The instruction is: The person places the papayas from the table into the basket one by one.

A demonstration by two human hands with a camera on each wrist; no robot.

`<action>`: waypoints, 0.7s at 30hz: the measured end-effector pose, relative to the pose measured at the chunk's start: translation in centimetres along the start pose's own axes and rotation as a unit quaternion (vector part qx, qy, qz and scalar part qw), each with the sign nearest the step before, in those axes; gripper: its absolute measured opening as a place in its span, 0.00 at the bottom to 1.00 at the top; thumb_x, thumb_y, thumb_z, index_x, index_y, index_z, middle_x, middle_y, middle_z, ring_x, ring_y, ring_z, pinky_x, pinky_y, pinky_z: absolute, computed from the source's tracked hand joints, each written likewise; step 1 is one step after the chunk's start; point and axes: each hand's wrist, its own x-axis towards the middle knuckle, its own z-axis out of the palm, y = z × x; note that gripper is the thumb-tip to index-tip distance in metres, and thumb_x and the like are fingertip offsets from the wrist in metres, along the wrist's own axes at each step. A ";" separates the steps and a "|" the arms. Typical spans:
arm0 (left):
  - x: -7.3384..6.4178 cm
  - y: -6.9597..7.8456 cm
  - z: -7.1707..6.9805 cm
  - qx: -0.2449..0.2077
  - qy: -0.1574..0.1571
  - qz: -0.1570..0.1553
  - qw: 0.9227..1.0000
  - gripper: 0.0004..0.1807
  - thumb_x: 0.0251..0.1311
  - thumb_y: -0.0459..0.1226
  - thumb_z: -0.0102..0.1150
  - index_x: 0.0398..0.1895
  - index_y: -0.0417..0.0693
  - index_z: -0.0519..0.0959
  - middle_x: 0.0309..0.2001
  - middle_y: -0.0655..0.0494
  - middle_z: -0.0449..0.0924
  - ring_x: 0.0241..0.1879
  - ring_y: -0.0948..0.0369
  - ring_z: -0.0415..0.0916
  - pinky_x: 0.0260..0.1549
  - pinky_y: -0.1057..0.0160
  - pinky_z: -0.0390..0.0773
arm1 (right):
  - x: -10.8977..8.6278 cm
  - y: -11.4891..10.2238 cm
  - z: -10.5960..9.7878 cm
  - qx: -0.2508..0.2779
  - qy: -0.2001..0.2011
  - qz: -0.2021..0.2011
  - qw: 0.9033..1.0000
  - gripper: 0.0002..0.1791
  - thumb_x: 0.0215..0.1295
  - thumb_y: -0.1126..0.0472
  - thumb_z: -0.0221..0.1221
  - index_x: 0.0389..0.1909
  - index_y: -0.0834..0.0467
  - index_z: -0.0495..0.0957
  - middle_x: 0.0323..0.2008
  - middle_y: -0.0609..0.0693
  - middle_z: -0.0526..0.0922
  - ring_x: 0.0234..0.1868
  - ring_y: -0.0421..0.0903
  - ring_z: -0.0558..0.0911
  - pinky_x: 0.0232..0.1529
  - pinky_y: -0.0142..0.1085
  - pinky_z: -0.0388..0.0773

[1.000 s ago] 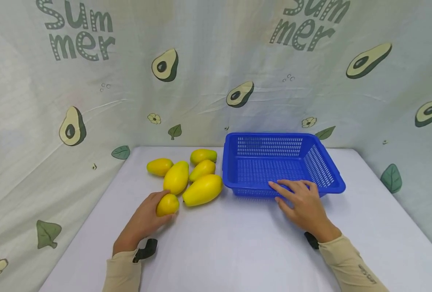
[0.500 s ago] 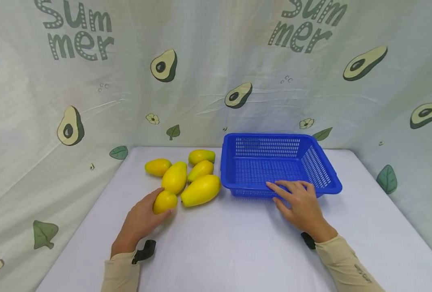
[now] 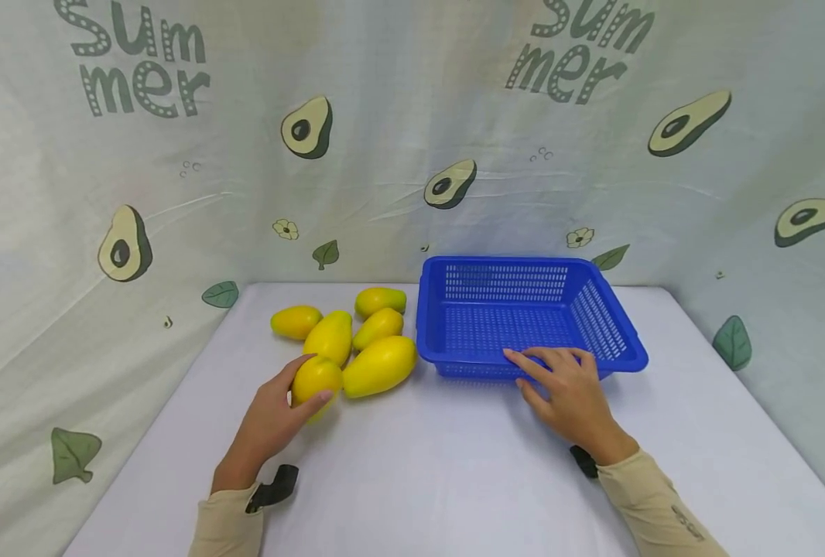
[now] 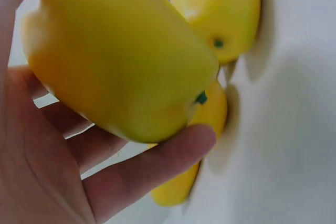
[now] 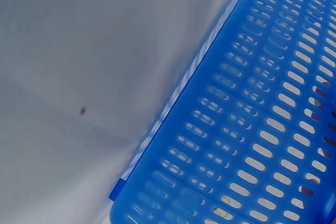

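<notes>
My left hand grips a yellow papaya at the near-left end of a group of similar yellow fruits. In the left wrist view the held papaya has a small green stem spot at its end, and fingers curl beneath it. Another yellow papaya lies just to its right. My right hand rests with spread fingers on the near rim of a blue plastic basket. The basket's slotted wall fills much of the right wrist view, where the hand itself is out of sight.
Behind the held fruit lie more yellow fruits, among them one pear-shaped fruit, one at far left and two smaller ones near the basket. All stand on a white-covered table, with a printed curtain hanging behind.
The left hand has gripped the papaya and tipped it up, so its face shows more toward the head view. The right hand keeps its place on the basket rim.
</notes>
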 end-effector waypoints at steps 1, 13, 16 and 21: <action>0.0 0.2 0.0 -0.017 -0.003 0.004 1.000 0.42 0.62 0.63 0.59 0.73 0.51 0.65 0.57 0.49 0.77 0.47 0.53 0.72 0.47 0.51 0.75 | -0.1 0.0 0.0 -0.001 0.002 0.000 1.000 0.28 0.60 0.52 0.61 0.65 0.43 0.78 0.47 0.54 0.82 0.46 0.59 0.80 0.51 0.64 0.64; 1.0 1.7 0.7 -0.083 -0.036 -0.011 0.996 0.41 0.66 0.61 0.55 0.74 0.48 0.62 0.61 0.47 0.75 0.56 0.51 0.72 0.58 0.47 0.75 | 0.1 0.1 -0.1 0.002 0.003 -0.006 1.000 0.26 0.63 0.50 0.59 0.65 0.43 0.78 0.47 0.56 0.83 0.47 0.59 0.80 0.51 0.63 0.64; 1.4 1.9 0.8 -0.089 -0.041 -0.013 0.995 0.42 0.66 0.62 0.55 0.75 0.48 0.61 0.63 0.47 0.74 0.57 0.51 0.72 0.59 0.46 0.74 | 0.1 0.1 -0.1 0.002 0.003 -0.005 1.000 0.26 0.64 0.50 0.58 0.65 0.43 0.78 0.47 0.56 0.83 0.47 0.59 0.80 0.51 0.63 0.65; 2.2 2.6 0.8 -0.094 -0.048 -0.017 0.994 0.45 0.65 0.64 0.54 0.76 0.46 0.60 0.66 0.46 0.72 0.59 0.50 0.71 0.60 0.45 0.73 | -0.2 0.0 -0.1 0.000 0.003 0.003 1.000 0.27 0.63 0.50 0.59 0.65 0.43 0.78 0.47 0.55 0.82 0.47 0.58 0.80 0.51 0.62 0.65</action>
